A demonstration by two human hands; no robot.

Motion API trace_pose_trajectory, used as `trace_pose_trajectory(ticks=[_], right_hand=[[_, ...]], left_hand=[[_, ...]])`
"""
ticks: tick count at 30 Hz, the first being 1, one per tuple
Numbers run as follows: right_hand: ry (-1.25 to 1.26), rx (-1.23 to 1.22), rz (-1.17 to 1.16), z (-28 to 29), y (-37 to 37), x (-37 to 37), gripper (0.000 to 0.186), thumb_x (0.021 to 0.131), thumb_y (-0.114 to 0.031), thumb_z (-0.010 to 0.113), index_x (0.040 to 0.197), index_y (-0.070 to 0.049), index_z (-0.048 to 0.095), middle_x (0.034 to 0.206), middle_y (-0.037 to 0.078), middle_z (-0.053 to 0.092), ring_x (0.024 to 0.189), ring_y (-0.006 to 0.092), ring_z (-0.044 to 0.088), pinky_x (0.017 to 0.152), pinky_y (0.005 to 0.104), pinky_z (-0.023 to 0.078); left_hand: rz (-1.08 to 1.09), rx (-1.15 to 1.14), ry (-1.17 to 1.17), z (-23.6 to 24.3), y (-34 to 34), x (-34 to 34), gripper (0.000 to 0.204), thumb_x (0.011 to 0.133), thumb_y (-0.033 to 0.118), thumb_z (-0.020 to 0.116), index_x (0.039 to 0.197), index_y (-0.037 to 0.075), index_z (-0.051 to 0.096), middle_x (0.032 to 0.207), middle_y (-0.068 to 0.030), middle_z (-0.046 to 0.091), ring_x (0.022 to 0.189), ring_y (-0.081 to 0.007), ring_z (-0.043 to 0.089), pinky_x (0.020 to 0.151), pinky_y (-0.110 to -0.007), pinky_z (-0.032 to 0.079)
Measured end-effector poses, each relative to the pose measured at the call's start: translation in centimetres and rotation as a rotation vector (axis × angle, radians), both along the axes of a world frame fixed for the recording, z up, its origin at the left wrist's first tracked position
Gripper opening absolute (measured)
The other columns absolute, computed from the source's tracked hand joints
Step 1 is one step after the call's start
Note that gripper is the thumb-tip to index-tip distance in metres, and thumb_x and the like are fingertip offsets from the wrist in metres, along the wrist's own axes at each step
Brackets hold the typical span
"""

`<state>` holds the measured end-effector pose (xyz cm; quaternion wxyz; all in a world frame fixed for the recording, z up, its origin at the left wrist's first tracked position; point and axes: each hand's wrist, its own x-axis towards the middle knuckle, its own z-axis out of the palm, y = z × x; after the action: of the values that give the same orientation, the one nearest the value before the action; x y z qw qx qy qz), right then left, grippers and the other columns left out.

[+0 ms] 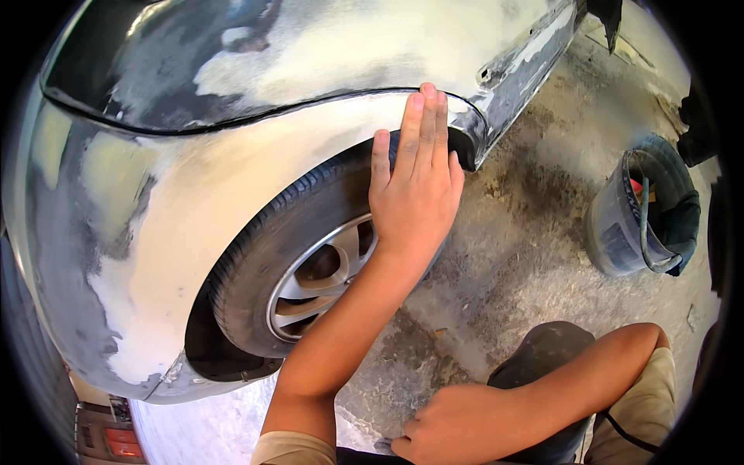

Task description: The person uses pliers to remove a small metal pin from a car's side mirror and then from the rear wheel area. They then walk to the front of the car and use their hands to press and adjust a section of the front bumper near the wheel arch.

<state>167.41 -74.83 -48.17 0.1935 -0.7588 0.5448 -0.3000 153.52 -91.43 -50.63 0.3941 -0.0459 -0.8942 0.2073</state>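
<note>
My left hand (418,178) lies flat with fingers outstretched against the car fender (310,133), on the narrow strip above the wheel arch. Its fingertips reach the dark seam between fender and door. The fender carries cream filler patches with grey, sanded-looking areas around them. Below the hand is the wheel (318,279), a black tyre on a silver spoked rim, partly covered by my left forearm. Low in the view, my right hand (465,426) is curled near my knee (550,353), its back turned up. Its fingers are mostly hidden, and what they hold, if anything, cannot be made out.
A grey bucket (620,225) with a dark cloth over its rim and something red inside stands on the stained concrete floor (527,232) at right. The car door (349,54), also patched with filler, rises beyond the fender. A red object (122,442) shows at lower left.
</note>
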Motion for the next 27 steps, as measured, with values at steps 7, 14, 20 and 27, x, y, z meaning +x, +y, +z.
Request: trace_pose_trajectory(ticks=[7,14,20,27], right_hand=[[0.000,-0.105,-0.017,-0.1,0.9,-0.8,0.013,0.081,-0.018,0.062,0.078,-0.006,0.067,0.062,0.012,0.066,0.058,0.0274,0.069,0.049,0.0407,0.051],[-0.044,-0.093,0.009,-0.1,0.4,-0.5,0.013,0.079,-0.018,0.064,0.073,-0.006,0.067,0.065,0.013,0.068,0.061,0.0281,0.070,0.050,0.0413,0.052],[-0.033,-0.083,-0.076,0.1,1.6,-0.5,0.016,0.078,-0.019,0.065,0.072,-0.005,0.070,0.064,0.015,0.067,0.062,0.0342,0.069,0.053,0.0458,0.054],[0.131,-0.021,-0.154,-1.0,-2.1,-1.6,0.023,0.080,-0.031,0.069,0.080,-0.009,0.073,0.074,0.015,0.069,0.071,0.0361,0.069,0.060,0.0497,0.053]], left_hand=[[0.003,-0.073,-0.026,-2.4,0.7,-2.3,0.071,0.090,0.034,0.063,0.155,0.012,0.044,0.166,-0.0015,0.034,0.154,-0.0136,0.026,0.121,-0.050,0.021],[-0.002,-0.047,-0.084,-1.7,0.5,-1.7,0.070,0.091,0.032,0.064,0.155,0.015,0.044,0.166,0.0003,0.034,0.153,-0.0131,0.027,0.119,-0.053,0.026],[-0.095,0.101,-0.311,0.8,1.4,-0.9,0.067,0.095,0.028,0.061,0.156,0.010,0.040,0.165,-0.0036,0.036,0.153,-0.0193,0.031,0.116,-0.060,0.030],[-0.054,0.133,-0.242,0.3,1.0,0.2,0.072,0.092,0.023,0.064,0.158,0.011,0.037,0.167,-0.0020,0.031,0.153,-0.0177,0.028,0.122,-0.054,0.023]])
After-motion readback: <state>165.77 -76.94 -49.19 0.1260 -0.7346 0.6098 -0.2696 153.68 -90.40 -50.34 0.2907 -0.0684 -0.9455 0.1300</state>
